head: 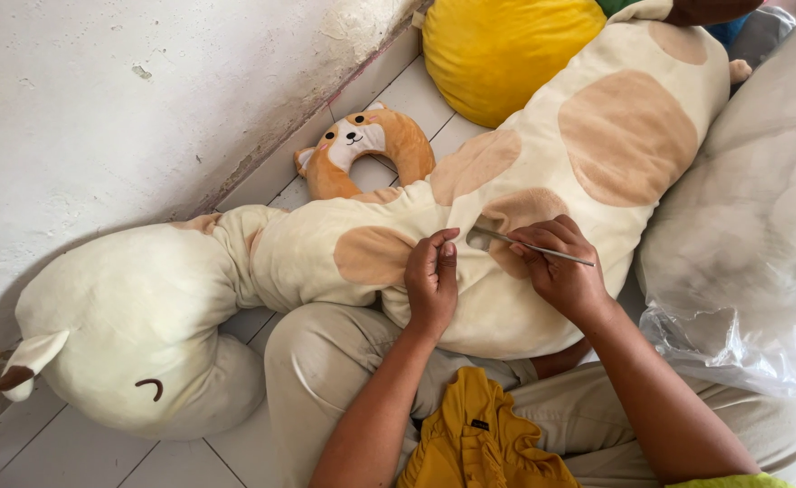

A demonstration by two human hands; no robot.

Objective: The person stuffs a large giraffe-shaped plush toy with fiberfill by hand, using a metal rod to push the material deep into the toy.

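**Currently: hands at the seam gap of a long plush toy**

Item 1. Plush [542, 154]: long, cream with tan patches, lying across my lap and the white floor [63, 452]; its head rests at lower left by the wall [99, 108]. A small open gap [479, 238] shows in the seam at mid-body, between my two hands.

Item 2. Left hand [431, 285]: closed, thumb and fingers pinching the fabric just beside the gap's left edge.

Item 3. Right hand [560, 267]: closed on a thin metal tool [533, 246], a needle or pick by its look; its tip lies at the gap and its tail sticks out right over my knuckles. I cannot make out any thread.

Handling note, my judgement: the pinch should hold the two fabric edges level and taut, so the point enters close to the edge without snagging the pile. Fingertips are best kept clear of the point's path. Short, shallow passes would suit so soft a cover.

Item 4. Clear plastic bag [741, 226], at right, touching the plush: full of pale grey-white fluffy filling, mouth not visible.

Item 5. Loose things, no container: yellow round cushion [497, 45] at top, orange fox-faced neck pillow [362, 149] against the wall, mustard cloth [479, 443] bunched on my lap.
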